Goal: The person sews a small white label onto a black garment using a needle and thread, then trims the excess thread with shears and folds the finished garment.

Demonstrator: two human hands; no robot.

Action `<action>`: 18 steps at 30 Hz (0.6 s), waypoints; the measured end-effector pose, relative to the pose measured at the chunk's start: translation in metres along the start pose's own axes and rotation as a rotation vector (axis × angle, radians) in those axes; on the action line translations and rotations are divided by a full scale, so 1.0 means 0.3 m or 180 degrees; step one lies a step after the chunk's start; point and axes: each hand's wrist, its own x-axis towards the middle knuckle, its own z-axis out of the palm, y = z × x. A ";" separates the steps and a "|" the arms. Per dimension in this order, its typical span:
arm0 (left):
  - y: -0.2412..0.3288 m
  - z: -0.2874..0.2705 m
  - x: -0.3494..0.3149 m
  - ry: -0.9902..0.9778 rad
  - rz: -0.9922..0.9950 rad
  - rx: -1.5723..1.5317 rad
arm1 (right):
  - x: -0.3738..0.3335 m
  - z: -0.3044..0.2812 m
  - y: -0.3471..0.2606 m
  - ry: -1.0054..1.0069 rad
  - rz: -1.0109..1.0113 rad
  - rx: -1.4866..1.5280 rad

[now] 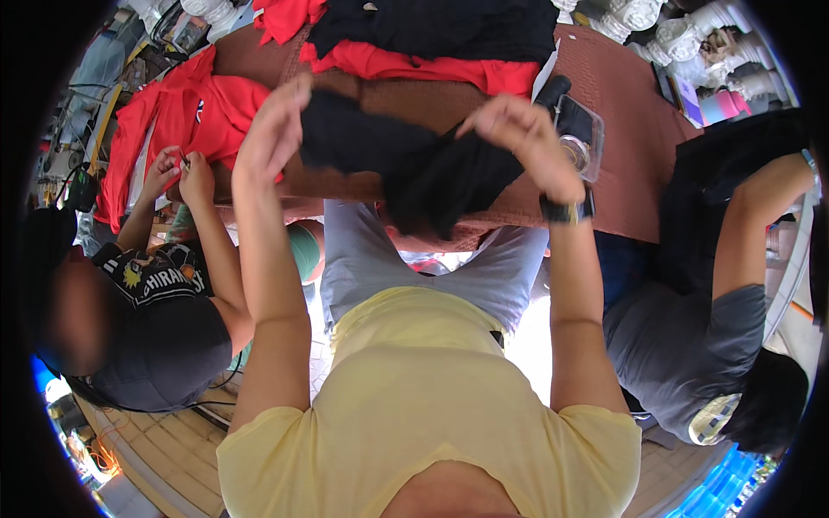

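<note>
A black cloth point(406, 164), blurred by motion and bunched in its lower middle, stretches between my two hands above the table's near edge. At its left end, my left hand point(275, 129) has its fingers pressed together on the fabric. My right hand point(531, 142) grips the other end with curled fingers, a dark watch on its wrist. The cloth's lower part hangs over my lap. Whether it is a whole garment or only a piece, I cannot tell.
The table has a brown cover point(622, 129). Red cloth point(207, 112) lies left, near a co-worker's hands point(186, 177). Black and red garments point(432, 43) lie at the back. A clear plastic box point(580, 138) sits beyond my right wrist. Another co-worker point(691, 345) handles black cloth at right.
</note>
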 end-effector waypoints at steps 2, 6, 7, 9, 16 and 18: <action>0.012 0.052 0.099 0.0536 -0.0177 -0.0616 | 0.080 -0.063 0.034 0.0054 0.0122 0.1004; 0.034 0.131 0.173 -0.0086 -0.0002 -0.0451 | 0.132 -0.018 0.157 -0.0734 0.0286 0.0080; 0.041 0.098 0.215 -0.0504 0.0076 -0.0332 | 0.149 0.008 0.189 -0.0833 0.0555 0.0149; 0.064 0.065 0.254 -0.0778 0.0158 0.0027 | 0.177 0.011 0.210 -0.0298 0.0375 0.0159; 0.159 0.159 0.279 -0.1054 0.0323 -0.0466 | 0.297 0.047 0.151 0.0239 -0.0428 -0.0111; 0.140 0.133 0.266 -0.0806 0.0654 -0.0999 | 0.299 0.041 0.043 0.0486 -0.0261 0.0552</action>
